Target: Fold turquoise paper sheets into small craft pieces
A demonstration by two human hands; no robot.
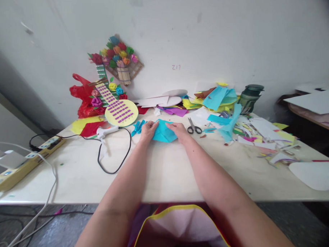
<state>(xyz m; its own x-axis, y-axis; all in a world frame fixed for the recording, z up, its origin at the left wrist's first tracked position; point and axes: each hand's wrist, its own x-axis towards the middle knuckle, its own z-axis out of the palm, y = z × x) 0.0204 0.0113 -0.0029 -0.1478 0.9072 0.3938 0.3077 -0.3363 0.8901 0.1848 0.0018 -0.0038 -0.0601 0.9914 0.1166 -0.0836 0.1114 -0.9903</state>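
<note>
Between my two hands a sheet of bright blue paper (pixel 165 132) is spread just above the table, creased across its middle. My left hand (pixel 149 131) pinches its left edge between thumb and fingers. At the opposite edge my right hand (pixel 179 130) grips the paper in the same way. Small folded blue paper pieces (pixel 138 127) lie just left of my left hand. Black-handled scissors (pixel 194 128) rest to the right of my right hand, blades pointing away from me.
A glue gun (pixel 106 132) with a looping black cord and a power strip (pixel 28 163) are on the left. Behind stand a yellow paper guitar (pixel 121 113) and paper flowers (pixel 119 53). Paper scraps (pixel 261 132) and a dark bottle (pixel 250 99) occupy the right.
</note>
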